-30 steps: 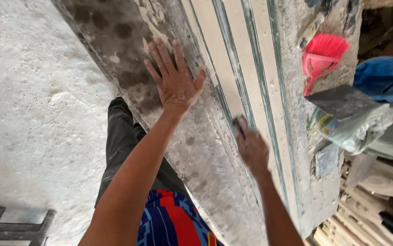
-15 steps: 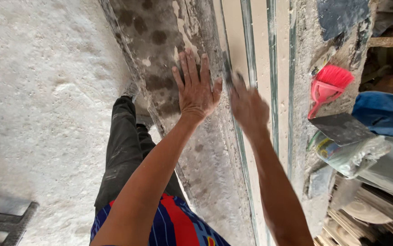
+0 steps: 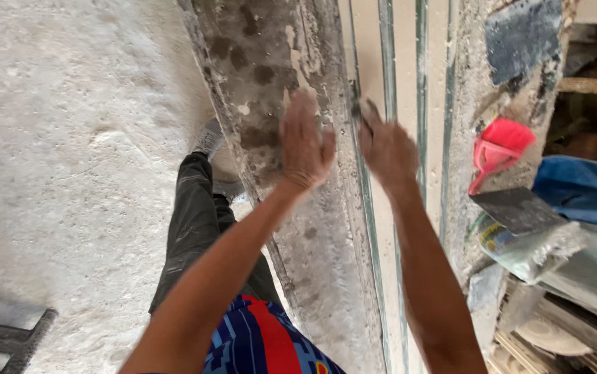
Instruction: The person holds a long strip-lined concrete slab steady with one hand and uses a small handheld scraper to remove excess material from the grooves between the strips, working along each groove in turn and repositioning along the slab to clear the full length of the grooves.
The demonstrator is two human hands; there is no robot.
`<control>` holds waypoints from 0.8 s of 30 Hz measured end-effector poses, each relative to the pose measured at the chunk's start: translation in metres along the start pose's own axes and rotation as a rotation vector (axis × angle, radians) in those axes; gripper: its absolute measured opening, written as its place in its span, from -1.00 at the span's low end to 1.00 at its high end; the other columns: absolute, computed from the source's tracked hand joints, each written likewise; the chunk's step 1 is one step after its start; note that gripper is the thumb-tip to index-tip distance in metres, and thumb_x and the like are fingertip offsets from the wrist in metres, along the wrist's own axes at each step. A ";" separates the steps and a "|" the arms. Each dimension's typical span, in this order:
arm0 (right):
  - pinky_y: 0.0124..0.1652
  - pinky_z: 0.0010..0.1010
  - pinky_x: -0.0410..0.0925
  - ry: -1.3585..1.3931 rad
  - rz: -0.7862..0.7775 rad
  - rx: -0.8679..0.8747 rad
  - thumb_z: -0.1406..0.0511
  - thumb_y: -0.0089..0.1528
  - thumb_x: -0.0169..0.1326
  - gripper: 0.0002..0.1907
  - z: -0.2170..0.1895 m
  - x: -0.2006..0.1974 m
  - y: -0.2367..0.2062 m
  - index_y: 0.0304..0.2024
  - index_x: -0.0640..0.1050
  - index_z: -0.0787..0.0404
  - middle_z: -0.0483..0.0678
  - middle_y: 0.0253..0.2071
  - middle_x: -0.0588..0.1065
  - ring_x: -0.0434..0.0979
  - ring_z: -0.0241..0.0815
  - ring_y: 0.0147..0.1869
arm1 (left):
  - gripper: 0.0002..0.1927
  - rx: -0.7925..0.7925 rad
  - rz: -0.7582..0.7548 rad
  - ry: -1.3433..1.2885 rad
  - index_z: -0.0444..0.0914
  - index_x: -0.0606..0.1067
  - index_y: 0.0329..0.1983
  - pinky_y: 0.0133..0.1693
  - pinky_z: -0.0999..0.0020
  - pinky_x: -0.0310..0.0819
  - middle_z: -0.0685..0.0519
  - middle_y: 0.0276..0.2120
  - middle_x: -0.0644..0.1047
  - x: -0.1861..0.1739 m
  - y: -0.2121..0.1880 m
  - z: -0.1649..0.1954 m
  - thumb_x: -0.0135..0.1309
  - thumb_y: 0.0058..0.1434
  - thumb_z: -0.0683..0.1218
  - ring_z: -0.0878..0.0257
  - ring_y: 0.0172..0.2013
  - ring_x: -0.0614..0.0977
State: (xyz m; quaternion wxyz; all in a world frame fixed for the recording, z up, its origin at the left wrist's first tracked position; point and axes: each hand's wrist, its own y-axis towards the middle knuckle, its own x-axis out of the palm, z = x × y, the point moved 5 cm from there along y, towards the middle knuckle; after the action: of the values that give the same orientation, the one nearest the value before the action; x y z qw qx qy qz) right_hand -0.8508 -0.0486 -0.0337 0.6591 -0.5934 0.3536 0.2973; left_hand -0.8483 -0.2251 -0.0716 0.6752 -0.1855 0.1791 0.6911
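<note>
Head view: left hand lies flat, fingers spread, on the grey plaster-caked bench edge, holding nothing. Right hand, at 3 o'clock of it, is curled on a small dark tool pressed to the cream moulding strip. Red brush sits approx 3 o'clock, well apart. Risk: dusty surface, so the tool may skid and gouge the strip.

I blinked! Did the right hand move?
Yes. The right hand moved forward along the pale strip, and now sits level with the left hand.
</note>
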 end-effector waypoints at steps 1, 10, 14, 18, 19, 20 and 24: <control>-0.79 -0.39 0.31 -0.004 -0.024 0.029 -0.01 0.45 -0.32 -0.45 0.006 0.006 -0.025 0.45 0.24 -0.08 0.07 -0.53 0.45 0.26 -0.25 -0.73 | -0.28 0.085 0.093 -0.092 -0.20 -0.03 0.55 0.58 0.05 -0.16 -0.11 0.54 0.02 -0.014 0.015 -0.003 -0.53 0.54 0.34 0.08 0.56 0.05; -0.64 -0.31 0.36 -0.028 -0.085 0.108 0.02 0.48 -0.26 -0.55 -0.017 0.005 0.004 0.40 0.29 -0.17 -0.03 -0.53 0.42 0.39 -0.23 -0.62 | -0.31 -0.222 -0.131 0.605 -0.31 -0.02 0.55 0.45 -0.14 -0.48 -0.17 0.54 -0.06 -0.061 0.135 -0.051 -0.57 0.52 0.20 -0.07 0.52 -0.13; -0.69 -0.47 0.29 -0.052 -0.008 -0.013 0.07 0.57 -0.29 -0.60 -0.065 -0.043 0.107 0.38 0.34 -0.01 -0.15 -0.49 0.39 0.28 -0.42 -0.64 | -0.28 -0.289 -0.258 0.563 -0.29 0.01 0.57 0.44 -0.20 -0.53 -0.14 0.53 -0.08 -0.063 0.133 -0.047 -0.59 0.51 0.22 -0.06 0.52 -0.17; -0.81 -0.38 0.27 -0.081 -0.003 0.018 0.05 0.48 -0.39 -0.48 -0.054 -0.043 0.050 0.49 0.11 -0.11 0.02 -0.53 0.36 0.19 -0.31 -0.74 | -0.29 -0.251 -0.182 0.575 -0.26 0.02 0.57 0.42 -0.20 -0.54 -0.13 0.54 -0.11 -0.067 0.139 -0.043 -0.60 0.49 0.21 -0.02 0.51 -0.18; -0.82 -0.36 0.28 -0.065 -0.024 0.022 0.04 0.46 -0.38 -0.46 -0.047 -0.034 0.021 0.49 0.10 -0.13 0.04 -0.50 0.36 0.22 -0.30 -0.74 | -0.29 -0.256 -0.183 0.571 -0.25 0.01 0.57 0.42 -0.20 -0.55 -0.11 0.54 -0.12 -0.066 0.139 -0.044 -0.60 0.48 0.21 -0.02 0.51 -0.18; -0.78 -0.33 0.29 -0.048 -0.073 0.091 0.02 0.45 -0.37 -0.46 -0.036 -0.024 -0.003 0.49 0.12 -0.19 0.05 -0.50 0.39 0.22 -0.27 -0.72 | -0.28 -0.261 -0.180 0.567 -0.25 0.01 0.57 0.41 -0.21 -0.56 -0.10 0.54 -0.13 -0.066 0.139 -0.045 -0.61 0.48 0.22 -0.02 0.51 -0.18; -0.67 -0.21 0.36 -0.002 -0.020 0.108 -0.01 0.42 -0.26 -0.45 -0.026 -0.020 -0.003 0.46 0.23 -0.17 0.10 -0.47 0.47 0.33 -0.14 -0.65 | -0.27 -0.250 -0.172 0.574 -0.25 0.02 0.58 0.41 -0.16 -0.58 -0.10 0.53 -0.15 -0.062 0.139 -0.048 -0.63 0.48 0.23 -0.01 0.51 -0.20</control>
State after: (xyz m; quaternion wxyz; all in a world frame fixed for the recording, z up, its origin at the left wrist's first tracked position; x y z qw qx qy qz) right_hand -0.8625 -0.0743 -0.0168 0.6934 -0.5603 0.3623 0.2719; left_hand -0.9856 -0.3066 -0.0825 0.6249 -0.4688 0.2595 0.5678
